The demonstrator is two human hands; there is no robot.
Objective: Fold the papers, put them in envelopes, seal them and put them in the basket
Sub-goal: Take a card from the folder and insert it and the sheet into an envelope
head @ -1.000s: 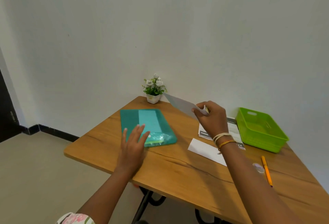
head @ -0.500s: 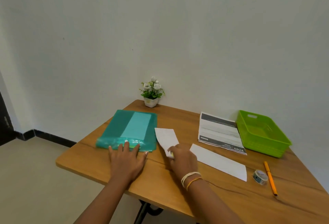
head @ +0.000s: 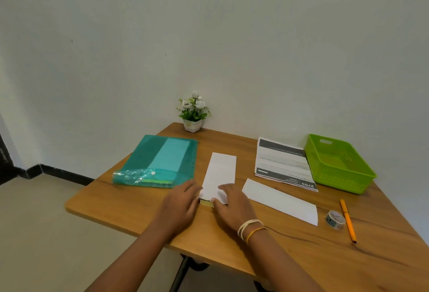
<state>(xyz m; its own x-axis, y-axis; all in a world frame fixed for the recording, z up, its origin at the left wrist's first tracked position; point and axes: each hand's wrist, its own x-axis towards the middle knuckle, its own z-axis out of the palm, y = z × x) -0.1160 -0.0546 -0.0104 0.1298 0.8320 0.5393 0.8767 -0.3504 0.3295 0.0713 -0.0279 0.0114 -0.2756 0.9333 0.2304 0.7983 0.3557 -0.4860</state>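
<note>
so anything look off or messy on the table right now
Nothing is spilled or damaged. The one loose-looking thing is the teal folder: its near end is puffed up and crinkled rather than flat. The green basket holds nothing visible, and the printed sheet beside it lies unfolded.

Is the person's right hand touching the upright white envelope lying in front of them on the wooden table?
Touching. The head view shows the right hand lying flat, its fingers overlapping the near end of the white envelope, with no gap visible.

Both arms reach forward, left hand and right hand lying palm-down, side by side.
</note>
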